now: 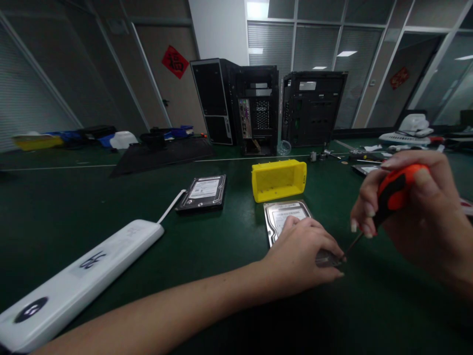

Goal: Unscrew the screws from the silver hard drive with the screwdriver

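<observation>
A silver hard drive [284, 216] lies flat on the green table [207, 256] in front of me. My left hand [301, 256] rests on its near end, fingers curled down and pressing it. My right hand [417, 217] is closed round the orange and black handle of a screwdriver [391, 195]. The thin shaft slants down to the left, and its tip meets the drive's near right corner beside my left fingertips.
A yellow bin [279, 180] stands just behind the drive. A second hard drive [203, 192] lies to the left, and a white power strip [77, 276] runs toward the near left. Two open black computer cases [254, 106] stand at the back. Small parts and tools lie at far right [354, 158].
</observation>
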`<state>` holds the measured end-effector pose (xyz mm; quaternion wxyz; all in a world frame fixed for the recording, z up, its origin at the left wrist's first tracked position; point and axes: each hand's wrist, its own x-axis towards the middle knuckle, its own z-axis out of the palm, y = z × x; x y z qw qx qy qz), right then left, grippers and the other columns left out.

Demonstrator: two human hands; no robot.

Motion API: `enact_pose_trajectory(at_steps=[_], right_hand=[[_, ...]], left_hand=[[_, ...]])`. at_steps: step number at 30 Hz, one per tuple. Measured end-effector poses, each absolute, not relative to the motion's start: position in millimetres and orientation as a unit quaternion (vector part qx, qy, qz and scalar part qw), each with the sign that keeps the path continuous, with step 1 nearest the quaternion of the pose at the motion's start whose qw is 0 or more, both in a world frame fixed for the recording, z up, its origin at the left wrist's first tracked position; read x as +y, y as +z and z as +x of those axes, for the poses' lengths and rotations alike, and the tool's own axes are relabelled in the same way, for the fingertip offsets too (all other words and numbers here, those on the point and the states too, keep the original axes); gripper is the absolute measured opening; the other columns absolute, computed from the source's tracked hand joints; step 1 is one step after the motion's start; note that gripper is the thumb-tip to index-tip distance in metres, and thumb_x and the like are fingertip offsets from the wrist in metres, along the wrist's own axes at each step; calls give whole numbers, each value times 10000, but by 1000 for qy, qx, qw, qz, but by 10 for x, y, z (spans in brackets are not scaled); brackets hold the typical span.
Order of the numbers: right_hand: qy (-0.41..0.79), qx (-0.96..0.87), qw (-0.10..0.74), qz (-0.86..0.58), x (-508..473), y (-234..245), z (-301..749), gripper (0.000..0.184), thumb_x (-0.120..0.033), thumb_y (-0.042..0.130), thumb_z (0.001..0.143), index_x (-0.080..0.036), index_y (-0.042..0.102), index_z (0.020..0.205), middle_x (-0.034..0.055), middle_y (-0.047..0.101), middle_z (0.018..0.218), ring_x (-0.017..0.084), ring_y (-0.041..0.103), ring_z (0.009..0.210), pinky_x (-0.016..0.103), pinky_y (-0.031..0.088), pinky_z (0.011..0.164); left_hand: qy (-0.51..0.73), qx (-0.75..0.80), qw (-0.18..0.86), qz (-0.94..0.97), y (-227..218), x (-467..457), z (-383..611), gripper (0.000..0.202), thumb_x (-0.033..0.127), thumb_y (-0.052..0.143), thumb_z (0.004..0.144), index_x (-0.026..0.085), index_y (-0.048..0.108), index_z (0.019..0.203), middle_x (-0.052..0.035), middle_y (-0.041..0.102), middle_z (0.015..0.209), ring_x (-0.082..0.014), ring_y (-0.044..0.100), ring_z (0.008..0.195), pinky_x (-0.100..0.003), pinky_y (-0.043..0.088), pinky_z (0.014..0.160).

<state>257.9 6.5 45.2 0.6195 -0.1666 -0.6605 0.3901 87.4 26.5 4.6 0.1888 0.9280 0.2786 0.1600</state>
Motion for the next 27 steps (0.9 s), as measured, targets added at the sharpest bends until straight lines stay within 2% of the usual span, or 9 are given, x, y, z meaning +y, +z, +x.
enact_pose_trajectory(at_steps=[7,11,13,16,20,25,27], right_hand=[[372,-666,625,-168,62,471,2581,128,-211,455,858,-267,532,944,0,569,652,178,567,517,368,496,505],[348,-670,632,-175,71,482,2590,103,-204,490,844,-251,548,915,-7,580,642,166,576,559,403,494,667],[346,-668,634,-178,82,487,2599,93,-220,494,847,-244,551,917,-6,584,650,159,575,566,381,488,654],[357,-663,632,-181,96,486,2606,103,-247,484,857,-244,548,937,-1,583,658,159,572,572,321,464,550],[363,-667,627,-176,101,476,2604,111,-246,472,861,-252,546,943,-3,581,655,160,565,568,390,481,670],[354,-680,619,-168,121,463,2622,141,-256,475,859,-250,556,975,8,575,655,171,564,576,380,493,619],[350,-683,618,-168,131,463,2631,145,-255,476,860,-248,558,979,8,577,658,174,568,594,411,493,680]], left_hand=[[163,277,181,929,32,265,867,184,310,650,772,266,659,951,28,652,1041,-207,479,1072,-345,277,837],[158,276,179,931,36,270,869,186,303,656,767,265,657,950,29,654,1041,-210,480,1070,-352,273,830],[155,275,181,931,40,273,870,185,303,658,766,264,658,947,23,656,1043,-215,479,1073,-355,272,828],[155,277,183,930,43,272,871,183,311,653,770,264,658,947,11,658,1048,-219,478,1077,-359,272,834],[157,278,184,929,39,268,873,182,309,651,771,270,658,948,16,659,1049,-218,475,1082,-362,269,842],[162,275,182,930,36,266,873,173,298,650,772,272,658,943,28,660,1039,-210,481,1071,-361,265,834],[163,274,181,930,38,265,873,172,294,651,771,272,657,942,28,662,1036,-209,483,1069,-361,266,829]])
